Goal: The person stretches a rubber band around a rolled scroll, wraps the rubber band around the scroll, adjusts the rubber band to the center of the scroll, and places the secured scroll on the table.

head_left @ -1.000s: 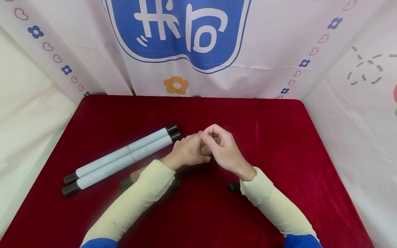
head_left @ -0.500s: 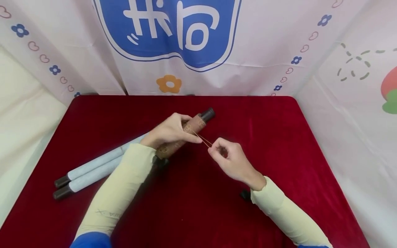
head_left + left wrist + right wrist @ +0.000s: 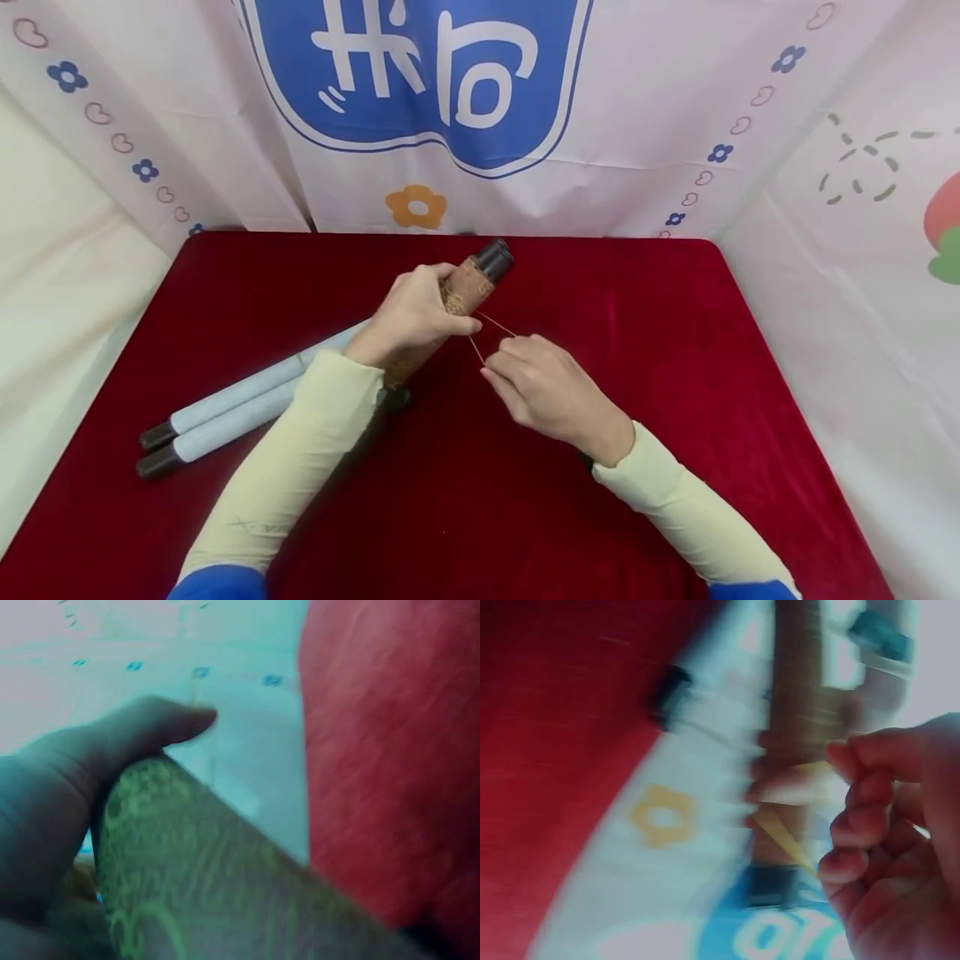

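Observation:
In the head view my left hand grips a brown, gold-patterned scroll, held tilted with its dark end cap pointing up to the right. The left wrist view shows the scroll's patterned surface close up, with my thumb above it. A thin rubber band stretches in two strands from the scroll to my right hand, whose curled fingers pinch it. The blurred right wrist view also has the band running from the scroll to my right fingers. The scroll's lower part is hidden by my left arm.
Two light blue scrolls with dark ends lie side by side at the left of the red-covered table, partly behind my left arm. A printed white curtain hangs behind the table.
My left hand has raised and turned the brown scroll so its end shows. My right hand has drawn away to the lower right, stretching the band, and its strands now spread wider.

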Tool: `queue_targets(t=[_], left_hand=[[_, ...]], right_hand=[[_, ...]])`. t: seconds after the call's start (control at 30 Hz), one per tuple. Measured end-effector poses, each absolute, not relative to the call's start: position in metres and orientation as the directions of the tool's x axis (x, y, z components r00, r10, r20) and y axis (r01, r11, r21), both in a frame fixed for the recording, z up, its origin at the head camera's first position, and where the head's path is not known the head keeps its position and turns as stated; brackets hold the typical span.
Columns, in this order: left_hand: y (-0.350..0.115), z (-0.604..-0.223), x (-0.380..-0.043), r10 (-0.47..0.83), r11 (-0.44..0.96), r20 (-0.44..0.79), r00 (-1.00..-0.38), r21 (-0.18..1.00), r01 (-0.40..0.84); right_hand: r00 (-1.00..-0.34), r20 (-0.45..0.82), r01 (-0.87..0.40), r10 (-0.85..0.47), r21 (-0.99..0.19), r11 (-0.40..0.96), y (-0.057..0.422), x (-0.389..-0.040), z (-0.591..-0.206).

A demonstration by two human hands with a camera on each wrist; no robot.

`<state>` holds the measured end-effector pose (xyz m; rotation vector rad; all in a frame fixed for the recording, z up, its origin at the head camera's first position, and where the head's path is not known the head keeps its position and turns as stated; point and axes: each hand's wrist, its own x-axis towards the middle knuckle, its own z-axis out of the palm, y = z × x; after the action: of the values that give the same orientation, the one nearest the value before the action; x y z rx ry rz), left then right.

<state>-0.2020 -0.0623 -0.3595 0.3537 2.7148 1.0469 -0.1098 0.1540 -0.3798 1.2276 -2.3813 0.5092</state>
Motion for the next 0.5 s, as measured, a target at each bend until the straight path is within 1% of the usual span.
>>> queue_targets(t=[0.07, 0.13, 0.2, 0.27, 0.4, 0.5], left_hand=[[-0.054, -0.369, -0.201, 0.296, 0.745, -0.088, -0.951, 0.645, 0.172], [-0.047, -0.377, -0.200, 0.318, 0.740, -0.047, -0.947, 0.637, 0.216], [-0.043, -0.384, -0.197, 0.342, 0.727, 0.009, -0.940, 0.631, 0.270], [-0.041, -0.388, -0.194, 0.362, 0.725, 0.064, -0.930, 0.608, 0.324], [-0.041, -0.387, -0.189, 0.372, 0.743, 0.137, -0.918, 0.548, 0.383], [-0.044, -0.383, -0.187, 0.357, 0.741, 0.195, -0.914, 0.536, 0.404]], right_hand=[[-0.476, 0.555, -0.845, -0.682, -0.073, 0.530, 0.142, -0.107, -0.367], [-0.437, 0.574, -0.858, -0.692, -0.036, 0.512, 0.132, -0.103, -0.359], [-0.427, 0.572, -0.858, -0.700, -0.012, 0.513, 0.128, -0.101, -0.357], [-0.459, 0.558, -0.836, -0.691, -0.008, 0.549, 0.130, -0.100, -0.359], [-0.570, 0.509, -0.756, -0.645, -0.016, 0.655, 0.145, -0.102, -0.372], [-0.605, 0.451, -0.730, -0.656, 0.014, 0.683, 0.158, -0.106, -0.386]])
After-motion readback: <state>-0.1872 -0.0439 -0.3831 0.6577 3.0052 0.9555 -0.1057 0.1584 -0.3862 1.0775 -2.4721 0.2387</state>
